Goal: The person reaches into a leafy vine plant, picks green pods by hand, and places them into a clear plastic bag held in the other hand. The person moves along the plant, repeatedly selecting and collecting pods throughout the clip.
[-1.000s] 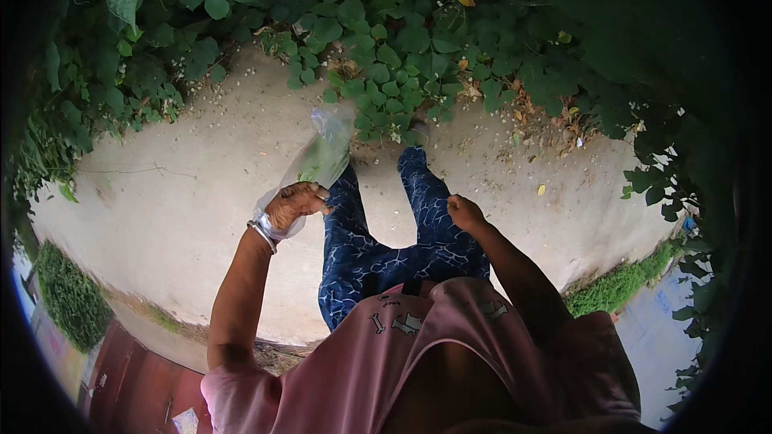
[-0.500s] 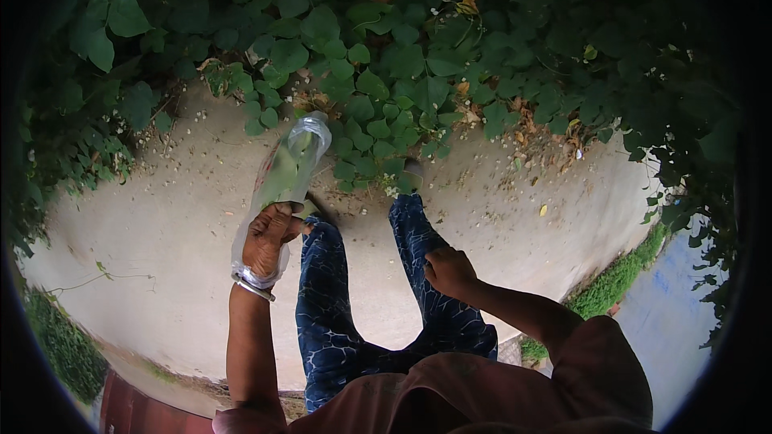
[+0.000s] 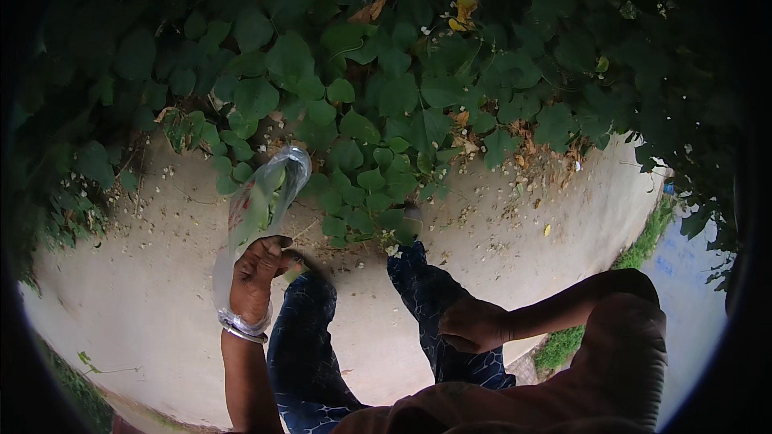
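While the scene was taken from the head camera alone, only 1 view could be gone through. A clear plastic bag [image 3: 261, 209] was held up by the left hand [image 3: 253, 277], at about 8 o'clock from the middle of the picture, with the fingers wrapped tight around its lower part. The bag's open mouth was pointed toward 1 o'clock, close to the green creeper leaves [image 3: 378, 112] that filled the upper half of the view. A metal bangle [image 3: 243, 329] was worn on the left wrist. The right hand [image 3: 470, 323] was seen at about 4 o'clock, resting near the right knee of the blue patterned trousers [image 3: 305, 345]; its fingers were curled loosely together and nothing was seen in them, though whether something small was hidden inside could not be told. A pale concrete slab [image 3: 145, 289] was crossed by both legs, with 1 shoe tip just at the edge of the leaves, at about 6 o'clock from them.

The step in hand was judged to be the approach, with the bag carried open toward the plants and nothing yet visible inside it. For the next move, a free right hand reaching toward 12 o'clock into the leaves would be called for, with the bag mouth kept wide and steady beside it.
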The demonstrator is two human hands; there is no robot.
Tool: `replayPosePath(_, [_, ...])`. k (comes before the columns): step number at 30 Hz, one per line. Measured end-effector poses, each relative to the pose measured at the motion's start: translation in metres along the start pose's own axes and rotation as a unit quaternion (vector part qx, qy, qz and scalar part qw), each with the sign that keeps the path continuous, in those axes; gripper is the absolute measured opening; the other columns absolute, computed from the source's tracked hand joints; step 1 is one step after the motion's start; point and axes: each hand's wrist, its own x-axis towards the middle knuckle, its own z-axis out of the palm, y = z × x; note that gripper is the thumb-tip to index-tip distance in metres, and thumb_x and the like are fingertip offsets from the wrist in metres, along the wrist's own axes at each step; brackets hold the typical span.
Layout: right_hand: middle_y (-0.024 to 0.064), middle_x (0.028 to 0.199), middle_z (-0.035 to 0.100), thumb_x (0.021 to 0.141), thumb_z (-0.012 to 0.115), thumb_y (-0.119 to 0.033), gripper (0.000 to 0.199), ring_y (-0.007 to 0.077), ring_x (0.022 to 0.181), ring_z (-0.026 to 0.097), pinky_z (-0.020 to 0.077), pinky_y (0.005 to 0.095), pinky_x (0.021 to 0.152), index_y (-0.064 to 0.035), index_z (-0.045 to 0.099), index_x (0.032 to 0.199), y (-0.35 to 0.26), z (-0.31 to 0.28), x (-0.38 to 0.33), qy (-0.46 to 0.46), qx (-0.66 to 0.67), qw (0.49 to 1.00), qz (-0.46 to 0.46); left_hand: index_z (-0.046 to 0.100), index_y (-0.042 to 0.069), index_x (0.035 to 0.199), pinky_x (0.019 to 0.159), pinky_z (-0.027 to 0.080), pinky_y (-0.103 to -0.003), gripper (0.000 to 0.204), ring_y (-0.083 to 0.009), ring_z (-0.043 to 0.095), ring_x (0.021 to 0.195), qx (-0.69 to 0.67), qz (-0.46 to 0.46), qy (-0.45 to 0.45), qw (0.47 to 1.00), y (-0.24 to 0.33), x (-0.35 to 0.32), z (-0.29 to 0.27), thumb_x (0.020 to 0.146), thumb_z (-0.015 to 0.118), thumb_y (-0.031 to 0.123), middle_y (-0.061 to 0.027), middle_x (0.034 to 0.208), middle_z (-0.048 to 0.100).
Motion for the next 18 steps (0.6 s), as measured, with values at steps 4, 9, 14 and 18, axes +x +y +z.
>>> replayPosePath(4, [0.0127,0.085,0.054,0.079,0.055,-0.021,0.02,0.029,0.082,0.053,0.0428,0.0386,0.072,-0.0026,0.053,0.087,0.023,-0.02,0.008,0.038,0.002,0.994,-0.102,0.057,0.001,0.103,0.072,0.043,-0.027,0.036,-0.014,0.059,0.071,0.0,0.013,0.012,1.0,-0.022,0.022,0.008,0.091,0.053,0.034,-0.0048,0.074,0.062])
replayPosePath(9, [0.0131,0.09,0.054,0.08,0.054,-0.026,0.029,0.0289,0.085,0.053,0.0422,0.0373,0.075,-0.0005,0.053,0.094,0.045,-0.056,0.023,-0.037,-0.017,0.989,-0.14,0.056,-0.001,0.102,0.071,0.046,-0.027,0.024,-0.0153,0.06,0.075,0.037,0.019,-0.066,0.997,-0.035,0.039,0.001,0.091,0.053,0.019,-0.0084,0.088,0.062])
replayPosePath(14, [0.0104,0.101,0.056,0.083,0.056,-0.024,0.029,0.0275,0.095,0.054,0.0431,0.0385,0.081,-0.0033,0.053,0.103,0.068,-0.075,0.037,-0.116,-0.091,0.984,-0.097,0.055,-0.004,0.102,0.069,0.047,-0.031,0.024,-0.0185,0.059,0.071,0.34,0.198,-0.025,0.919,-0.023,0.044,-0.005,0.09,0.055,0.017,-0.0107,0.079,0.061])
replayPosePath(18, [0.0098,0.096,0.06,0.08,0.06,-0.019,0.022,0.026,0.094,0.057,0.0464,0.0363,0.081,-0.0042,0.057,0.097,0.092,-0.081,0.05,0.125,-0.125,0.981,-0.08,0.058,0.0,0.098,0.069,0.048,-0.034,0.019,-0.0281,0.062,0.075,0.46,0.299,-0.029,0.836,-0.021,0.048,-0.004,0.084,0.06,0.013,-0.0167,0.083,0.064])
